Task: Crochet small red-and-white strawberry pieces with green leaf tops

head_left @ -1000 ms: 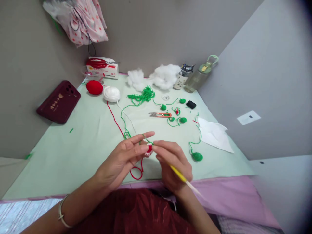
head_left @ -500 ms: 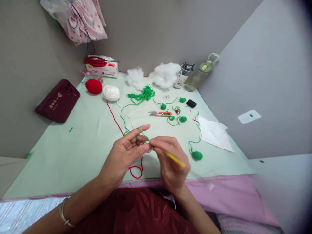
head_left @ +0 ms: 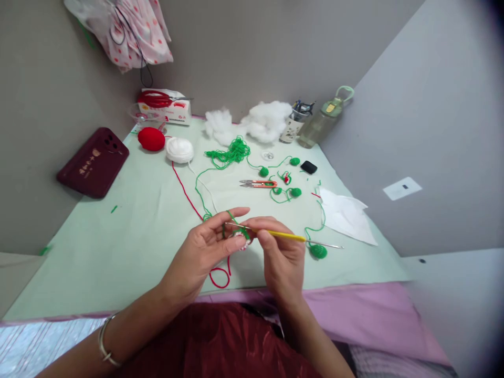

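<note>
A small crochet piece (head_left: pixel 244 242) in white, red and green is pinched between the thumb and fingers of my left hand (head_left: pixel 205 247). Green yarn loops over the raised index finger of that hand. My right hand (head_left: pixel 281 252) grips a crochet hook (head_left: pixel 285 236) with a yellow handle. The hook's metal tip points left, at the top of the piece, with green yarn around its shaft. Red yarn (head_left: pixel 219 277) curls on the table below the hands. Green yarn runs from a loose heap (head_left: pixel 234 151) toward my left hand.
Behind the hands lie orange snips (head_left: pixel 260 184), several green crocheted balls (head_left: pixel 295 192), a red yarn ball (head_left: pixel 151 139) and a white one (head_left: pixel 179 150). White stuffing (head_left: pixel 268 122), a bottle (head_left: pixel 323 123) and a tissue box (head_left: pixel 165 107) stand farther back. A phone (head_left: pixel 94 163) leans at left.
The hook has swung from slanting down to nearly level, its tip now showing left of the piece. My right hand has turned, and my left index finger has shifted slightly right and down.
</note>
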Motion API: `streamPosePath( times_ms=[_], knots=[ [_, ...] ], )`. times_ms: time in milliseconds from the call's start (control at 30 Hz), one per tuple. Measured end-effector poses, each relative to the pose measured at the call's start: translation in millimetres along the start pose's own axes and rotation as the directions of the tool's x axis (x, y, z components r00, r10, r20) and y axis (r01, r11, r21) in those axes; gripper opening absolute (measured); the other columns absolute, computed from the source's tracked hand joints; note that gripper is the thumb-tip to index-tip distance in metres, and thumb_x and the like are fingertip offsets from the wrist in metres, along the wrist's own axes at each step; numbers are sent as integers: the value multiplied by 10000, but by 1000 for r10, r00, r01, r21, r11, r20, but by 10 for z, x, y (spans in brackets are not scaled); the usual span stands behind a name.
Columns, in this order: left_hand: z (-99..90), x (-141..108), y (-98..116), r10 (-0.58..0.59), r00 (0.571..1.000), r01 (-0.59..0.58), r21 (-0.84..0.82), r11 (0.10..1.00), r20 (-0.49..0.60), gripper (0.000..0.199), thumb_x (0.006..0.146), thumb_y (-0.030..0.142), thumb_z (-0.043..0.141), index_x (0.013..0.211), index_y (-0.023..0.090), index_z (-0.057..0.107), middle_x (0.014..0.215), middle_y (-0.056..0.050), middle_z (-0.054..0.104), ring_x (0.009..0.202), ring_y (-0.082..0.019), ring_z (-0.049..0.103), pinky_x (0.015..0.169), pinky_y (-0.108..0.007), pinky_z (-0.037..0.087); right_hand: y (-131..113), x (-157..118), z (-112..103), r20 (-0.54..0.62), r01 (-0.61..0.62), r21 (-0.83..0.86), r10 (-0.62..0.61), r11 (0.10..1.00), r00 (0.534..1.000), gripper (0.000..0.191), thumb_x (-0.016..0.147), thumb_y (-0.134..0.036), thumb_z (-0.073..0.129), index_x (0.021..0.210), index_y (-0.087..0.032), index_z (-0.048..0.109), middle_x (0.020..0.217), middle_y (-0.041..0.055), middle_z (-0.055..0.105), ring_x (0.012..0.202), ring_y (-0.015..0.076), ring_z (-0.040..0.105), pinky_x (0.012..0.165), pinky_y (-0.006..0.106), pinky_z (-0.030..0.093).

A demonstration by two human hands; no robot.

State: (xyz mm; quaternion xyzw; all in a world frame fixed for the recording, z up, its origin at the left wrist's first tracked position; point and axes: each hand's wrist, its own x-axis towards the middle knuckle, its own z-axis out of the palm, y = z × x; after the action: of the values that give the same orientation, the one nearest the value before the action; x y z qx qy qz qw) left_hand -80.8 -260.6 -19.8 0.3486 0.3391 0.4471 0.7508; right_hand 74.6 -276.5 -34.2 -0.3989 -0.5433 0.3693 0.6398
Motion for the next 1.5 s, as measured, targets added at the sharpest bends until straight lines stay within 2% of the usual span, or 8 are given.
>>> streamPosePath(
  times_ms=[133,400,500,600,767,1067,1367,1500],
  knots=[
    [-19,-14,18,6,1000,-6,10,1000,-11,409,839,287,867,1240,319,791,956,7,716,931,-147,648,947,-299,475,28,-11,-23,-4,-46,57,47,997,999,158,1009,-284,653,1029,-287,810,924,17,772,750,152,674,717,317,563],
    [-29,-10,84,7,999,-6,54,999,-34,325,842,306,838,1166,298,832,919,-5,676,946,-167,584,905,-294,427,24,44,-16,5,-121,286,125,951,992,169,1017,-349,642,966,-245,766,886,22,786,687,134,678,662,283,590],
    [-40,-16,91,3,999,0,78,997,-40,317,851,303,821,1167,289,835,935,-19,678,932,-174,573,886,-303,425,-5,42,-43,33,-116,288,111,951,993,199,1048,-333,591,972,-239,749,898,26,796,700,132,694,666,277,592],
    [-58,-23,92,30,998,-25,108,994,-49,309,852,314,825,1160,299,840,895,-10,641,879,-158,545,845,-288,429,-42,8,-82,50,-57,185,49,981,998,205,1065,-292,558,1007,-241,748,955,31,799,758,143,717,712,300,600],
    [-87,-22,70,77,996,-70,160,985,-39,321,844,325,853,1164,339,835,866,8,597,861,-136,541,806,-243,455,-113,-45,-92,60,170,-87,-165,982,984,230,1060,-194,531,1070,-247,754,987,39,786,799,158,710,735,332,599],
    [-115,-23,36,105,994,-97,208,973,-31,346,844,309,860,1186,355,823,868,19,607,842,-119,572,797,-216,500,-96,-82,-92,118,314,-214,-295,925,948,284,1040,-100,511,1159,-247,723,1029,47,786,899,176,731,775,343,606],
    [-84,-20,33,94,995,-89,127,988,-35,381,846,253,867,1207,356,807,848,43,656,830,-84,610,801,-173,492,-46,-131,-51,187,459,-378,-419,804,888,293,1047,-140,509,1220,-257,714,998,68,787,971,216,759,787,378,638],
    [-42,-25,27,13,1000,-14,-32,999,-11,443,813,245,891,1239,325,799,833,34,679,802,-89,619,763,-175,502,69,-188,-45,262,550,-596,-506,584,822,394,976,-95,624,1311,-280,716,1131,101,759,1026,237,745,804,376,647]
  ],
)
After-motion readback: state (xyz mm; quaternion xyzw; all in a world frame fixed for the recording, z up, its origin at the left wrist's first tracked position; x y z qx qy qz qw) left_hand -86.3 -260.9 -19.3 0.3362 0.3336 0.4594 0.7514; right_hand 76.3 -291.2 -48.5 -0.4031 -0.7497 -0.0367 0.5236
